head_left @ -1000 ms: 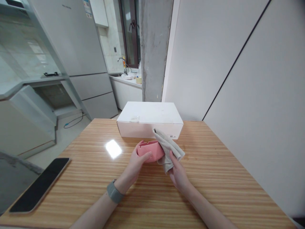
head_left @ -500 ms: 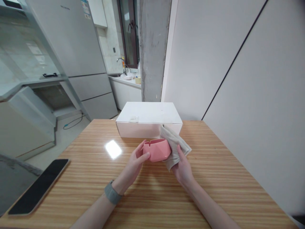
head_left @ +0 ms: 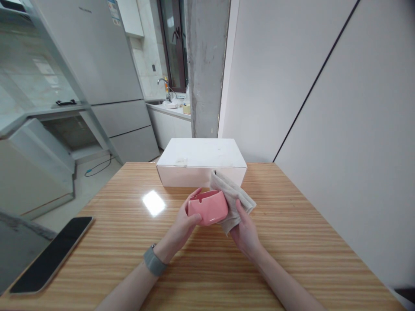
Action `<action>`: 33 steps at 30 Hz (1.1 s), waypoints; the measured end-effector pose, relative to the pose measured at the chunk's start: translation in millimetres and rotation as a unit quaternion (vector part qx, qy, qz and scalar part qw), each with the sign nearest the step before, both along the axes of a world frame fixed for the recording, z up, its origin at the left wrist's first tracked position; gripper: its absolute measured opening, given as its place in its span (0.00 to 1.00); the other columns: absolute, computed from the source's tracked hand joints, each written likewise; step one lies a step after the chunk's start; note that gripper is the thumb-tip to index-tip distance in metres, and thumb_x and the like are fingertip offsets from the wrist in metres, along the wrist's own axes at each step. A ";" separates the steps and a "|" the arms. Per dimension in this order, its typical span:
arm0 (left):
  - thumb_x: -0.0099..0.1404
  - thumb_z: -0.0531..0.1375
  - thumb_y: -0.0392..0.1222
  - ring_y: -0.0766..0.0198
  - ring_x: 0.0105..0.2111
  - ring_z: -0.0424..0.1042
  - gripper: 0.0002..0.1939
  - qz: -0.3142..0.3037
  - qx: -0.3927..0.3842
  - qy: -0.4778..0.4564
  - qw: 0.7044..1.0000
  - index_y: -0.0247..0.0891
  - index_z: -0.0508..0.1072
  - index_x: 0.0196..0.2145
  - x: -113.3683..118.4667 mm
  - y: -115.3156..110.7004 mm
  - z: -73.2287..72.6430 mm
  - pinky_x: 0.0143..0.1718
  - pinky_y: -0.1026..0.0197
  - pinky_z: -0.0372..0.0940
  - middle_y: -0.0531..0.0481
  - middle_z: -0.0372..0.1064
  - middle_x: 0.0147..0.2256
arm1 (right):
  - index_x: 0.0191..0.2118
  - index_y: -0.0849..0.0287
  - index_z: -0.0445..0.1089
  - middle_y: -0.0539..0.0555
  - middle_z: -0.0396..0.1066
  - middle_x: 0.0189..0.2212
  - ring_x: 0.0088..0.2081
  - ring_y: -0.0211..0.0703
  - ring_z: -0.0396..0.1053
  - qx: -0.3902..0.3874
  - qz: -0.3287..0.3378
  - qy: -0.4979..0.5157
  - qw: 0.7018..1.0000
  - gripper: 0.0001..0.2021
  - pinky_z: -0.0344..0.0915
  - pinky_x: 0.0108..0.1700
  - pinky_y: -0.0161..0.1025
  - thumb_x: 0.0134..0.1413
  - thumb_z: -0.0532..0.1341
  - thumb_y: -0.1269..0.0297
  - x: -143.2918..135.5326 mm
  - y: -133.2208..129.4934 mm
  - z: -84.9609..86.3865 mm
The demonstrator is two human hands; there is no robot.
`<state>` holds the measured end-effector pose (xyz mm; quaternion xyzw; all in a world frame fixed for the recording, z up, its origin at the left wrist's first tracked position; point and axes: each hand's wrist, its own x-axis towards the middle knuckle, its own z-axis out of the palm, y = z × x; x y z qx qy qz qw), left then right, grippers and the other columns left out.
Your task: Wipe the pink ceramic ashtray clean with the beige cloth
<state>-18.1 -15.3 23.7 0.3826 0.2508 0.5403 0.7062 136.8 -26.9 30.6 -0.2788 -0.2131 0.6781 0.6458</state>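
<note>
A glossy pink ashtray [head_left: 210,208] with notches in its rim is gripped at its left end by my left hand [head_left: 185,220], thumb on the near side and fingers behind. It is held above the wooden table, tilted slightly. My right hand [head_left: 245,229] is closed on a folded grey cloth [head_left: 231,199], its thumb lying on top. The cloth touches the right end of the ashtray. The fingers under the cloth are hidden. A grey band circles my left wrist.
Behind my hands a white box [head_left: 202,155] stands on the wooden table [head_left: 285,242]. A long dark flat panel [head_left: 53,255] lies at the left edge. A white wall [head_left: 308,129] runs close along the right side. A fridge and sink are farther back.
The ashtray and my left hand have shifted a little left and down, and the ashtray has tilted slightly. My right hand has moved a little left with the cloth.
</note>
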 end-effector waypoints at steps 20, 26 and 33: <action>0.50 0.69 0.45 0.51 0.52 0.68 0.48 0.100 -0.059 0.058 0.991 0.40 0.53 0.65 3.3 7.0 -9.9 0.53 0.51 0.61 0.39 0.68 0.55 | 0.43 0.54 0.76 0.52 0.77 0.48 0.60 0.48 0.65 -0.032 -0.054 -0.012 0.998 0.18 0.64 0.60 0.45 0.45 0.69 0.53 -3.7 6.4 -12.5; 0.58 0.62 0.40 0.54 0.56 0.65 0.40 0.027 -0.073 0.024 0.997 0.42 0.54 0.66 -0.4 6.8 -12.8 0.58 0.52 0.56 0.43 0.67 0.56 | 0.40 0.55 0.77 0.53 0.79 0.45 0.56 0.50 0.69 -0.040 -0.068 0.006 0.997 0.16 0.69 0.55 0.45 0.47 0.67 0.52 9.9 16.0 -4.4; 0.54 0.69 0.45 0.47 0.57 0.64 0.43 0.062 0.035 0.106 0.992 0.39 0.57 0.64 -4.9 4.8 -9.8 0.56 0.51 0.60 0.37 0.65 0.57 | 0.40 0.55 0.77 0.54 0.79 0.43 0.53 0.53 0.71 -0.038 -0.014 0.017 0.999 0.16 0.73 0.50 0.47 0.49 0.65 0.50 8.6 11.1 4.7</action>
